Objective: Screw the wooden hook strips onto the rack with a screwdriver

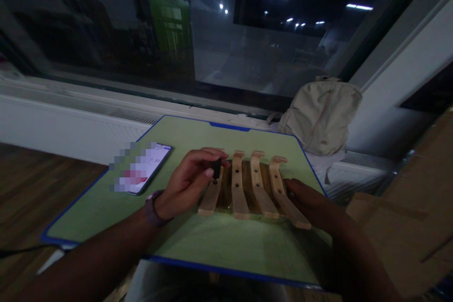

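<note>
Over the wooden hook rack (244, 188), my left hand (187, 184) curls shut, pinching a small black piece (215, 169); my right hand (306, 198) touches the end hook (281, 188), its grip unclear.

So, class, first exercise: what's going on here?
A person is working with both bare hands on a wooden coat rack with four pale hooks, lying flat on a green mat with a blue edge. The left hand pinches a small black object just above the first hook, while the right hand rests against the last hook. A phone lies on the mat beside the rack, and a beige backpack sits beyond the mat.
</note>
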### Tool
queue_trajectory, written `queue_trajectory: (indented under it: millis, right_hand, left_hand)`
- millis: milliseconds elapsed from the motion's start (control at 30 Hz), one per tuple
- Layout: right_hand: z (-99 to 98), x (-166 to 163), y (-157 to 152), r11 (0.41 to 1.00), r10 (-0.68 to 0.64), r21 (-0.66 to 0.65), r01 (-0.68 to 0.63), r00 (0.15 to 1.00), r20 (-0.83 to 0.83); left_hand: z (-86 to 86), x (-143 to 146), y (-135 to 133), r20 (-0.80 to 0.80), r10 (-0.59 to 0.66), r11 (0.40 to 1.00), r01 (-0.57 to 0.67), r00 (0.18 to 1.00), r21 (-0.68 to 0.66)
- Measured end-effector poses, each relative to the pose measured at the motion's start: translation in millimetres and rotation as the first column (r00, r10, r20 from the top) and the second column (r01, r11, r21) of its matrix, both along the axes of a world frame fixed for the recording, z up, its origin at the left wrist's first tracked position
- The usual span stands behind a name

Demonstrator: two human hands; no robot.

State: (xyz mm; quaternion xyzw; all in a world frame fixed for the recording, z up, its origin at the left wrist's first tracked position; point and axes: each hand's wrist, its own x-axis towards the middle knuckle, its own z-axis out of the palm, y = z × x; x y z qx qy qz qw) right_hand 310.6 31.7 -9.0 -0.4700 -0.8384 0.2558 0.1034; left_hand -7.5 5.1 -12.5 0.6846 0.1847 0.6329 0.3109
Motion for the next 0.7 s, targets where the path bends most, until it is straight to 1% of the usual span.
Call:
queue_trajectory:
  millis: [67,133,200,267,367,500,700]
  right_hand:
    - [0.2,0.1,-0.1,1.000,-0.016,0.015,0.016,1.000,0.020]
    - [0.7,-0.1,0.2,1.000,-0.018,0.014,0.017,0.999,0.046]
    - [1.2,-0.2,0.8,1.000,-0.018,0.014,0.017,0.997,0.080]
    - [1.2,-0.1,1.3,1.000,-0.022,0.017,0.021,0.995,0.100]
    - [0.2,0.7,2.0,1.000,-0.013,0.026,0.011,0.997,0.072]
    - [-0.7,1.3,1.9,0.999,-0.023,0.029,0.021,0.997,0.078]
    - [2.0,-1.0,1.0,1.000,-0.006,0.027,0.004,0.998,0.069]
  left_hand:
    - [0.6,0.6,0.4,-0.001,-0.030,0.999,0.030,1.000,0.042]
    - [0.8,1.0,1.6,0.003,-0.024,0.998,0.024,1.000,0.058]
    - [0.9,0.8,3.5,0.012,0.035,0.996,-0.036,0.999,0.076]
    - [1.1,-0.3,5.4,0.031,0.124,0.988,-0.126,0.992,0.090]
    - [1.6,-2.1,6.5,0.040,0.224,0.972,-0.226,0.974,0.058]
    - [-1.4,-2.6,3.4,-0.016,0.297,0.955,-0.297,0.955,-0.013]
    - [-5.5,-2.7,0.5,-0.059,0.308,0.951,-0.310,0.950,-0.019]
